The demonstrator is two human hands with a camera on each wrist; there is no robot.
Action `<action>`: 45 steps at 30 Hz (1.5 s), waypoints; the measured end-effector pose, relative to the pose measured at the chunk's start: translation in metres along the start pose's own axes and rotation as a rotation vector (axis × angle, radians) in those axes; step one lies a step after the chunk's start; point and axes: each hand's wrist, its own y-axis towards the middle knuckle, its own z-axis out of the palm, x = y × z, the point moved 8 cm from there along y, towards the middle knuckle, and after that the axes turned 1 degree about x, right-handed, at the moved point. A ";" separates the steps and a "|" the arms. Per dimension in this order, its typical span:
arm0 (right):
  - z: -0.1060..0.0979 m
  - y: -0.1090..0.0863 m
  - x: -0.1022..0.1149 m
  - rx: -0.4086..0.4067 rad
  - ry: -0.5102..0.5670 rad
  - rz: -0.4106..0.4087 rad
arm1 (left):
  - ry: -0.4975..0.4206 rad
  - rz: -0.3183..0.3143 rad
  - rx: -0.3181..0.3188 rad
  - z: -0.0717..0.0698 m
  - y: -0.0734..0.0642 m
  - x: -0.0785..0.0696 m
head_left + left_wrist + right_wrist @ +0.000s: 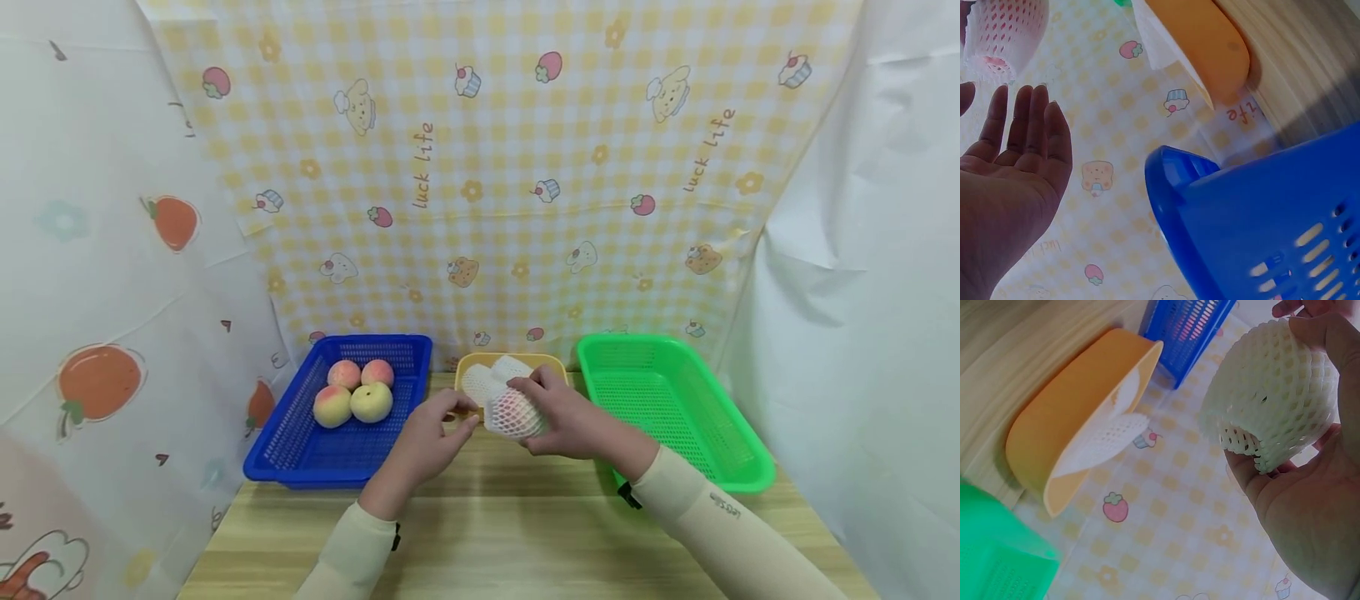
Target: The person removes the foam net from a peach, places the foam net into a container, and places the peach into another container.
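A peach in a white foam net (pixel 515 414) is gripped by my right hand (pixel 566 417), thumb and fingers curled round it above the table. In the right wrist view the foam net (pixel 1272 394) covers the fruit, with a gap in the mesh at its lower end. My left hand (pixel 432 437) is just left of the netted peach, its fingers relaxed and holding nothing. The left wrist view shows that palm (pixel 1013 181) with fingertips close under the net's end (pixel 1007 44). Behind both hands, a yellow box (pixel 471 360) contains white foam nets (pixel 480 382).
At the left, a blue basket (pixel 322 477) holds several peaches (pixel 371 402). A green basket (pixel 675 408) stands at the right. Under everything is a wooden table (pixel 487 533), with a checked cloth (pixel 510 250) hanging behind.
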 end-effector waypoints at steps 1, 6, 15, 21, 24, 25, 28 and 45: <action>0.000 0.000 0.001 -0.001 -0.006 -0.004 | 0.005 0.003 -0.002 -0.001 0.000 0.000; 0.000 0.001 0.004 -0.004 -0.015 -0.011 | 0.022 0.005 -0.012 -0.003 -0.001 0.003; 0.032 -0.004 -0.002 0.037 0.058 0.040 | 0.028 -0.012 -0.005 -0.004 -0.004 0.006; 0.076 -0.011 -0.019 0.084 0.042 0.091 | 0.037 -0.008 -0.009 -0.004 -0.004 0.007; 0.093 -0.014 -0.025 0.115 0.017 0.102 | 0.045 -0.008 -0.008 -0.005 -0.003 0.007; 0.097 -0.016 -0.025 0.124 0.011 0.100 | 0.047 -0.009 -0.007 -0.004 -0.003 0.008; 0.104 -0.019 -0.024 0.134 0.022 0.087 | 0.048 -0.012 -0.005 -0.004 -0.003 0.008; 0.121 -0.026 -0.022 0.157 0.034 0.068 | 0.032 -0.018 0.002 -0.003 -0.004 0.009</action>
